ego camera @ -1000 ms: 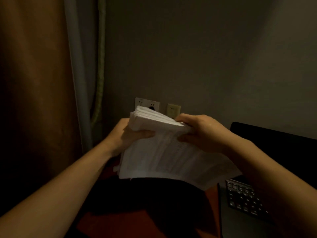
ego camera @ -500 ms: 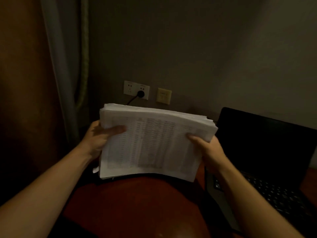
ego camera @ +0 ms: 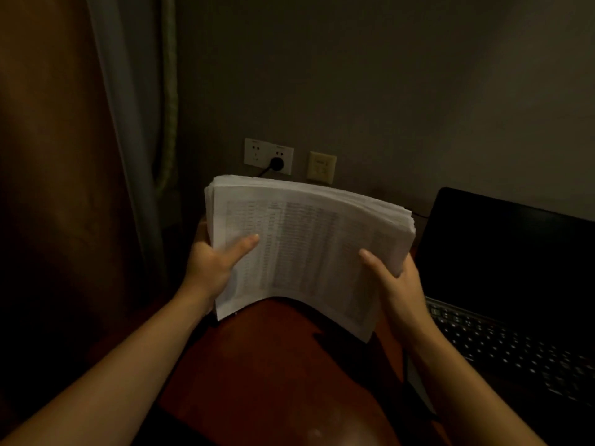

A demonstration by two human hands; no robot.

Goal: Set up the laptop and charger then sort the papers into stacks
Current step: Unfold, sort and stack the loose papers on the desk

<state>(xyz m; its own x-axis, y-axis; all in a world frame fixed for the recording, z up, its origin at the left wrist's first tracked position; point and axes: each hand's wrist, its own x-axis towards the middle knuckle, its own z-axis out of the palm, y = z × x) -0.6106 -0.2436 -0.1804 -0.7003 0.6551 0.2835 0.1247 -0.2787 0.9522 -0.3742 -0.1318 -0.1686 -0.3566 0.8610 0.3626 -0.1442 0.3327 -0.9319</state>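
Since a second ago the stack of papers (ego camera: 309, 252) has been tipped from edge-up to face-up, and the right hand (ego camera: 396, 284) has shifted from its top to its right-hand end. The stack is held in the air above the worktop (ego camera: 273, 365), sagging in the middle, with its long axis running from hand to hand. The left hand (ego camera: 212, 268) pinches the left end, thumb across the top sheet; the right hand pinches likewise (the fingers beneath are hidden). Bare worktop lies directly below and towards the person, and the open laptop (ego camera: 515, 268) stands just beside the right hand. Setting down would likely go straight down. Count: one stack, one laptop, one plug (ego camera: 276, 163) in the wall socket (ego camera: 269, 156), two hands.
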